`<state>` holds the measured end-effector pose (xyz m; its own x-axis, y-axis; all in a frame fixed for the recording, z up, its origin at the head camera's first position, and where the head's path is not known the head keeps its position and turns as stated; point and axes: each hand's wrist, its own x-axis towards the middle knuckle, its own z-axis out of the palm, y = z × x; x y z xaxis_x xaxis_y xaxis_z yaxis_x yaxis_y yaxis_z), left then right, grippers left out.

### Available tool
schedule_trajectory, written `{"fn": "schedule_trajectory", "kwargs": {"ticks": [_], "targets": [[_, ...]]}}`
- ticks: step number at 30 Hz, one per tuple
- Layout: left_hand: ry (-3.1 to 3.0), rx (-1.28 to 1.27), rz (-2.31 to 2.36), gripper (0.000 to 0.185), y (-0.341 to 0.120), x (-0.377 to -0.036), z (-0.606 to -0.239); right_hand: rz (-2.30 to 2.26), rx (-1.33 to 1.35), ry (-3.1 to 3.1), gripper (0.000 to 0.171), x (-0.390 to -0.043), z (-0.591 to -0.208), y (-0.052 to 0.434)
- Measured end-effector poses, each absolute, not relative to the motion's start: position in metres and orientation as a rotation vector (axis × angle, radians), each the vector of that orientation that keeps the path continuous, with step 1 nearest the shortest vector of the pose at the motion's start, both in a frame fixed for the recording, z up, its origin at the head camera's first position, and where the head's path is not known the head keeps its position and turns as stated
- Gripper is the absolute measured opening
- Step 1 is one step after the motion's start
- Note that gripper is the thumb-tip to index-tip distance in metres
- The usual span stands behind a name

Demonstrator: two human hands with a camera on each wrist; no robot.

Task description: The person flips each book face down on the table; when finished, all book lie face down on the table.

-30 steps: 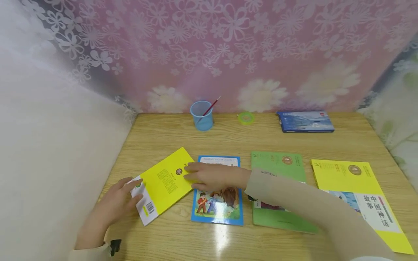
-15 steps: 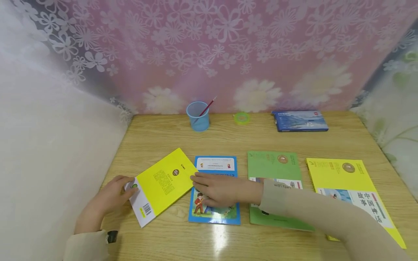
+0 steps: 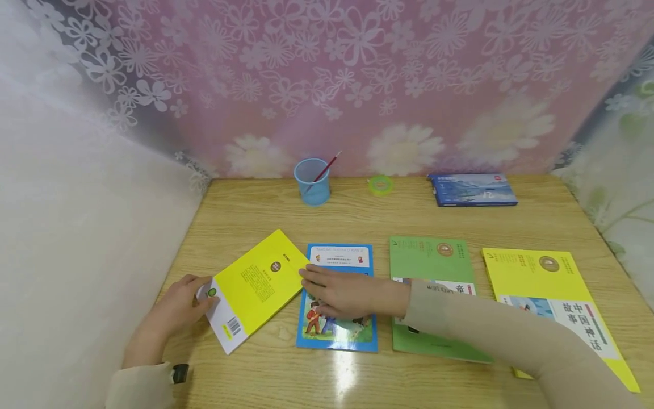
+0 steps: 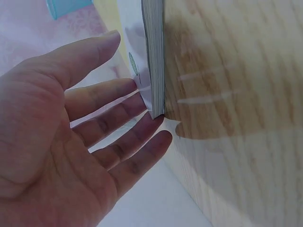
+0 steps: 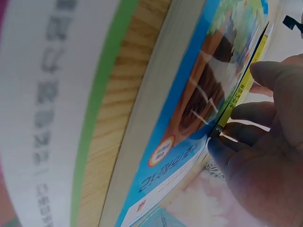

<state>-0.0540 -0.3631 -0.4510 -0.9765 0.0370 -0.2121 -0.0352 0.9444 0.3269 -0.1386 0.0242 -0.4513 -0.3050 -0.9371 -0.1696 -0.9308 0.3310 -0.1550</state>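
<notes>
At the back of the worktop the blue pen cup holds one red pencil leaning on its rim. A green tape roll and a flat blue box lie further right.

My left hand is released, its straight fingers touching the white corner of the yellow book, which lies slanted at the worktop's front left. My right hand rests flat and relaxed on the blue picture book, fingertips against the yellow book's near edge. A green book and another yellow one lie under my right sleeve.
</notes>
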Motion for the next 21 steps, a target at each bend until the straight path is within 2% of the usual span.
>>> {"fn": "schedule_trajectory", "kwargs": {"ticks": [9, 21], "targets": [[2.877, -0.045, 0.420, 0.074, -0.356, -0.041, -0.452, -0.033, -1.677, 2.365, 0.069, -0.154, -0.456, 0.017], [2.830, -0.113, 0.343, 0.089, -0.336, -0.023, -0.446, 0.076, -1.644, 2.330, 0.067, -0.179, -0.457, 0.004]]}}
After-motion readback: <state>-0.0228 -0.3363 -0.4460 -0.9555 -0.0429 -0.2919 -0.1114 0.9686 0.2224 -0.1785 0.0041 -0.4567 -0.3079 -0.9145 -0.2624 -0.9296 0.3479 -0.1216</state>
